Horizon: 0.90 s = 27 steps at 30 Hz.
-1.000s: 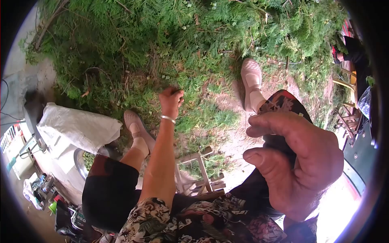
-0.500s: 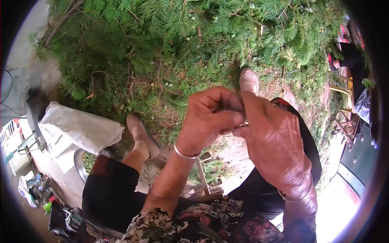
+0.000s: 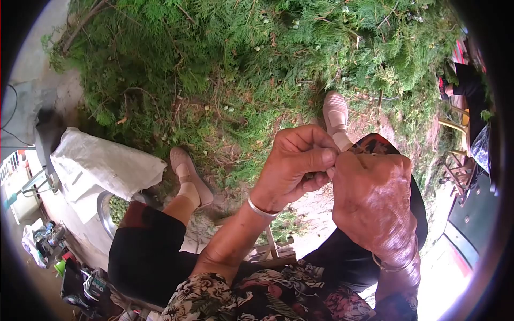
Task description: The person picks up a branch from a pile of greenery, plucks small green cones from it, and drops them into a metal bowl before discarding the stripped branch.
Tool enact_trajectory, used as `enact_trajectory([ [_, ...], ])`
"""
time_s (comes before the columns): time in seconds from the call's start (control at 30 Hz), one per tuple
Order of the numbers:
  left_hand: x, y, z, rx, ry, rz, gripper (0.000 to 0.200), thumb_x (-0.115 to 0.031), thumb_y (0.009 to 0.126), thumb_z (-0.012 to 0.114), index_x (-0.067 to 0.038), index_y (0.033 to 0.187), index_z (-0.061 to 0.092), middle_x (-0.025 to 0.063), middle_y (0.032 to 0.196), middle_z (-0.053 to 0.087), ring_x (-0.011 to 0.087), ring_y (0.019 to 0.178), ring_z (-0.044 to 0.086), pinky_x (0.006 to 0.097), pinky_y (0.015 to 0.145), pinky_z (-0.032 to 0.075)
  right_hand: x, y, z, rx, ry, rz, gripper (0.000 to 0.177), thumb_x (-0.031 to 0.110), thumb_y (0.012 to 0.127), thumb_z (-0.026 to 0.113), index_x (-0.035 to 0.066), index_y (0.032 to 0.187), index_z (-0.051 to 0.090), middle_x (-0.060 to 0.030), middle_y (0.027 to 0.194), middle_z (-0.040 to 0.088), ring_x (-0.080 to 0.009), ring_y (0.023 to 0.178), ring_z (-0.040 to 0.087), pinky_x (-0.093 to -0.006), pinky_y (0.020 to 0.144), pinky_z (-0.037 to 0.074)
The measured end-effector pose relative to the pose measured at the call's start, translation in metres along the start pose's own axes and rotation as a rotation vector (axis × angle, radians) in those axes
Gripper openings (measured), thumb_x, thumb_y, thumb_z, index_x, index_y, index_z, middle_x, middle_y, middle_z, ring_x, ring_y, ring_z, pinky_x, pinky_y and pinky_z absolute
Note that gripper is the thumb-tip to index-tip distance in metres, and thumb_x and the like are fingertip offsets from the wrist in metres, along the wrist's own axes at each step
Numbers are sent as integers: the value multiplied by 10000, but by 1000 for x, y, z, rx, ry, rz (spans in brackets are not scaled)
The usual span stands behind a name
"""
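Left hand (image 3: 292, 170) and right hand (image 3: 372, 200) are together above the lap, fingertips meeting; whether they are clamped on anything cannot be told, the contact being hidden. Beside the left knee (image 3: 142, 235) stands a bowl (image 3: 101, 214) of small green pieces (image 3: 118, 209), well apart from both hands, a white sheet (image 3: 110, 163) next to it. Farther out, beyond the hands and clear of them, green branches (image 3: 225, 59) lie heaped on the ground past the shoes (image 3: 188, 176).

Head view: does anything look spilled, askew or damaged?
Nothing looks clearly damaged. Green clippings lie strewn over the ground between the shoes, which looks untidy, though they resemble the heaped branches beyond.
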State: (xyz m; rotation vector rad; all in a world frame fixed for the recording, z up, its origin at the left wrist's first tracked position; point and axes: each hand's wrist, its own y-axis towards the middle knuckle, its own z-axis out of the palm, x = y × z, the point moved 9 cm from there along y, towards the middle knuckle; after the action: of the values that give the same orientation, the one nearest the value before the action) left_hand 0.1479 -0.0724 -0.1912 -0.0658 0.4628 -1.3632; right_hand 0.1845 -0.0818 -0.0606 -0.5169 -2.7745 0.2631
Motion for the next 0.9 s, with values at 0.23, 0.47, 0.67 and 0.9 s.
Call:
enact_trajectory([
  [0.23, -11, 17, -59, -149, -62, 117, 198, -160, 889, 576, 37, 881, 560, 167, 817, 627, 122, 582, 587, 191, 384, 421, 15, 3, 2, -28, 168, -74, 122, -10, 693, 595, 23, 662, 482, -138, 579, 487, -321, 516, 523, -417, 473, 389],
  [0.47, -53, 10, -230, -819, 588, 294, 54, -33, 813, 641, 4, 802, 602, 138, 687, 633, 184, 467, 567, 273, 390, 440, 33, -3, 10, -41, 62, -211, 174, 74, 534, 596, 64, 612, 441, -55, 544, 436, -186, 438, 498, -328, 393, 374],
  [0.67, -92, 10, -292, -1214, 1554, 548, 133, -39, 746, 700, 13, 795, 588, 195, 702, 629, 214, 475, 585, 379, 446, 455, 25, 0, 17, 107, 175, -63, 173, 14, 678, 657, 38, 683, 486, -80, 582, 465, -251, 484, 483, -369, 498, 377],
  [0.9, -81, 14, -304, -1025, 904, 175, 147, -1, 730, 607, 1, 877, 612, 147, 699, 618, 211, 619, 619, 325, 457, 463, 26, 3, 15, 81, 200, -87, 172, -4, 659, 666, 24, 698, 501, -80, 567, 462, -252, 451, 463, -373, 450, 360],
])
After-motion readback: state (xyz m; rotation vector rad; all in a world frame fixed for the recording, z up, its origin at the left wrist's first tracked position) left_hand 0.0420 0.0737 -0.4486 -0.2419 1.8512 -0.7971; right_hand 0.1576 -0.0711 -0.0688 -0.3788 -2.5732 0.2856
